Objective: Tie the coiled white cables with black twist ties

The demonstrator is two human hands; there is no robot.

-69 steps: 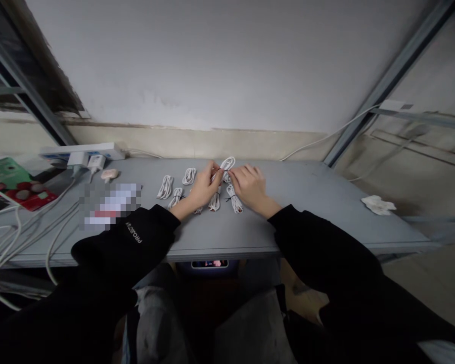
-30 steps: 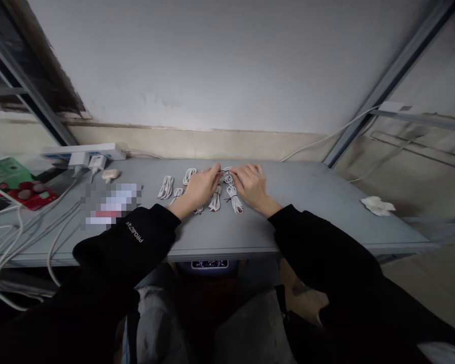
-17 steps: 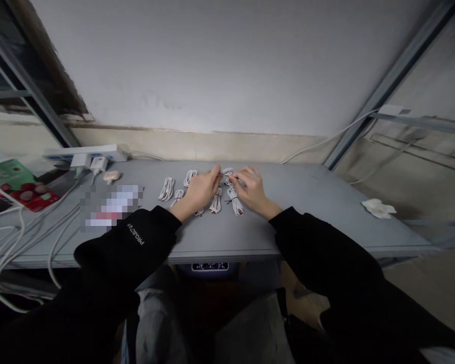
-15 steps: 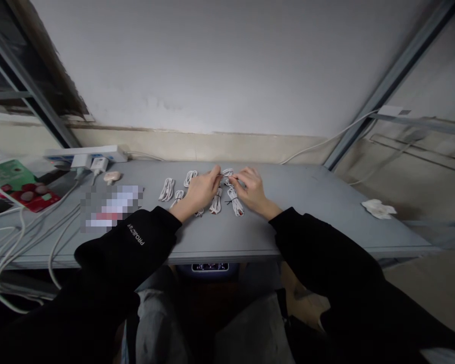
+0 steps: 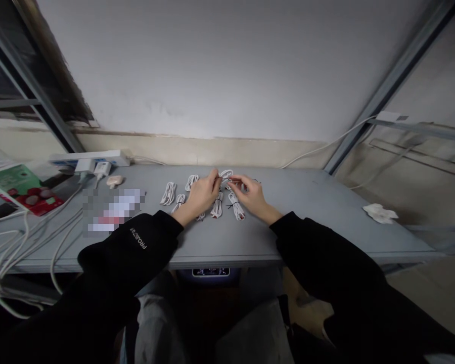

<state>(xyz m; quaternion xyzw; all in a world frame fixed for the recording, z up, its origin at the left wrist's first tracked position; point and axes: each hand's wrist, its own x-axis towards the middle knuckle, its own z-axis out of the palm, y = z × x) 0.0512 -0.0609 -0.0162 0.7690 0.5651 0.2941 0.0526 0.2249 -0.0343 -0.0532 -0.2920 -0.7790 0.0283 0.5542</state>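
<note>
Between my hands runs a thin black twist tie (image 5: 225,178), one part pinched by each hand. My left hand (image 5: 201,195) closes thumb and forefinger on its left part. The fingertips of my right hand (image 5: 251,196) are pinched on its right part, and a dark end pokes out past the fingers. Just behind the tie lies a coiled white cable (image 5: 226,174), partly covered by my fingers. Nearer to me are tied white cable bundles, one (image 5: 217,206) between my hands and another (image 5: 236,207) beside my right hand, each with a black tie around it.
More coiled white cables (image 5: 168,193) lie left of my left hand on the grey table (image 5: 318,217). A power strip (image 5: 114,157) with plugs, a green and red box (image 5: 25,189) and a blurred-out item (image 5: 114,210) are further left. Crumpled tissue (image 5: 379,213) sits at the right.
My right fingers have shifted along the tie, and a dark end now shows beyond them. The view has tipped slightly, so everything sits a little lower. My left hand keeps its pinch.
</note>
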